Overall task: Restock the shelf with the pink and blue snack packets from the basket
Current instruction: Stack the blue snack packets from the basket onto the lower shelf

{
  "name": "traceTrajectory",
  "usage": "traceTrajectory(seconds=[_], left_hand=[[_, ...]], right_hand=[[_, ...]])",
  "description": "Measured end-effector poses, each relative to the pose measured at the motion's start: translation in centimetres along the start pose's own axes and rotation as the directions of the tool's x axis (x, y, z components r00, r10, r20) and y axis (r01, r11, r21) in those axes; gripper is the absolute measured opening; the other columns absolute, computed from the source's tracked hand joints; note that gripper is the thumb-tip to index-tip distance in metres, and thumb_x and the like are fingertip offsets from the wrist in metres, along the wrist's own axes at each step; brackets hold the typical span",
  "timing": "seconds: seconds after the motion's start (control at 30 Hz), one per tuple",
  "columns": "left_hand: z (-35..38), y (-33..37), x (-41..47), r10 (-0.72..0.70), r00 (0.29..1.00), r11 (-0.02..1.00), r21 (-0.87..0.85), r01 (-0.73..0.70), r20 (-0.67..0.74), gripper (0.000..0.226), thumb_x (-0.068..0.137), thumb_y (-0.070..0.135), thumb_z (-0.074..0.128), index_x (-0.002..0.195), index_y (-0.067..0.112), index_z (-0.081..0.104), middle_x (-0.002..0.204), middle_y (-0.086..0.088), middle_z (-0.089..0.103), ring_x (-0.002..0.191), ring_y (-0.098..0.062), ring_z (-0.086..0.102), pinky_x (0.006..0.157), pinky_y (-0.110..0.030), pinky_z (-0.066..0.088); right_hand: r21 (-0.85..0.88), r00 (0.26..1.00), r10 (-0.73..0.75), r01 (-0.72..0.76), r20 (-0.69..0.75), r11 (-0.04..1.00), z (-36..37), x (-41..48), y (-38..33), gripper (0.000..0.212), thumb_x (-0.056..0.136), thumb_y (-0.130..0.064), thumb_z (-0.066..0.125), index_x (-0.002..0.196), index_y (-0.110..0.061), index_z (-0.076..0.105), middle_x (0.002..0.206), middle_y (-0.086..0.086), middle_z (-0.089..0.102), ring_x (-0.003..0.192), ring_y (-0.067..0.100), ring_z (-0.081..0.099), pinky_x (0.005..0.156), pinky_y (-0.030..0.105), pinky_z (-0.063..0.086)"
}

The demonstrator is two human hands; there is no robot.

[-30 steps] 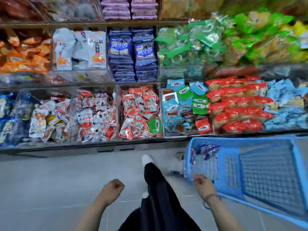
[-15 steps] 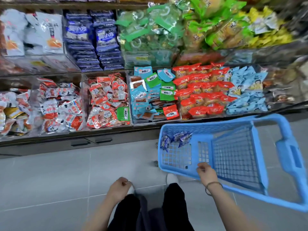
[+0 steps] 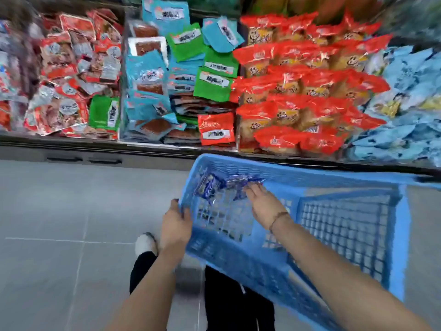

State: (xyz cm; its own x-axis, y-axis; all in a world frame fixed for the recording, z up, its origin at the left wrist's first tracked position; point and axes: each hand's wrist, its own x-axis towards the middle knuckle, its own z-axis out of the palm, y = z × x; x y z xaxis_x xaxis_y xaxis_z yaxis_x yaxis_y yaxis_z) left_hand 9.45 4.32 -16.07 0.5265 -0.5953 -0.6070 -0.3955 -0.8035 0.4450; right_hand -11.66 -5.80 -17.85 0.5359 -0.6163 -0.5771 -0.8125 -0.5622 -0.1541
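Note:
A blue plastic basket (image 3: 334,180) sits tilted on the floor in front of the shelf. Several dark blue snack packets (image 3: 211,186) lie in its far left corner; I see no pink ones. My left hand (image 3: 175,222) grips the basket's left rim, thumb outside and fingers curled over the edge. Inside the basket, my right hand (image 3: 263,203) stretches its fingers forward, and the fingertips touch the packets' right end. A thin bracelet circles that wrist.
The low shelf (image 3: 143,145) runs across the top, packed with red packets (image 3: 298,87), teal and green packets (image 3: 152,75) and light blue packets (image 3: 410,96). Grey tiled floor (image 3: 59,223) lies to the left. My legs in black trousers and a white shoe (image 3: 144,243) are below.
The view dropped closer to the basket. My left hand moved from my knee to the basket's left rim. My right hand left the near rim and reached inside to the blue packets.

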Motion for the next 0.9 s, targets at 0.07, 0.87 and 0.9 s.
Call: traceTrajectory(seconds=[0.07,0.87,0.9], left_hand=[[1.0,-0.9,-0.2,0.062,0.99,0.996,0.065,-0.054,-0.124,0.011,0.098,0.024,0.039,0.09,0.018,0.033,0.066,-0.007,0.049,0.058,-0.032,0.046,0.055,-0.036,0.037],[0.6,3.0,-8.7,0.279,0.96,0.888,-0.387,-0.248,0.024,0.074,0.081,0.033,0.071,0.142,0.014,0.036,0.142,0.004,0.042,0.132,-0.008,0.037,0.111,-0.03,0.031],[0.8,3.9,-9.1,0.251,0.959,0.855,-0.495,-0.155,0.133,0.073,0.078,0.029,0.074,0.141,0.016,0.038,0.139,0.004,0.048,0.128,-0.007,0.044,0.11,-0.031,0.034]], right_hand=[[-0.062,0.998,-0.057,0.056,-0.022,0.997,1.1,2.3,0.3,0.071,0.085,0.003,0.045,0.147,-0.01,0.016,0.156,0.007,0.007,0.143,0.025,0.011,0.116,0.037,0.018],[0.997,0.946,0.323,-0.015,0.037,-0.071,-1.3,-6.9,-1.1,0.038,0.07,-0.005,0.075,0.097,-0.021,0.054,0.087,-0.015,0.067,0.079,-0.004,0.063,0.076,0.013,0.05],[0.986,0.96,0.276,0.009,0.038,-0.164,-1.6,-7.4,-1.8,0.04,0.069,-0.006,0.074,0.102,-0.018,0.056,0.089,-0.01,0.07,0.081,0.005,0.066,0.078,0.019,0.052]])
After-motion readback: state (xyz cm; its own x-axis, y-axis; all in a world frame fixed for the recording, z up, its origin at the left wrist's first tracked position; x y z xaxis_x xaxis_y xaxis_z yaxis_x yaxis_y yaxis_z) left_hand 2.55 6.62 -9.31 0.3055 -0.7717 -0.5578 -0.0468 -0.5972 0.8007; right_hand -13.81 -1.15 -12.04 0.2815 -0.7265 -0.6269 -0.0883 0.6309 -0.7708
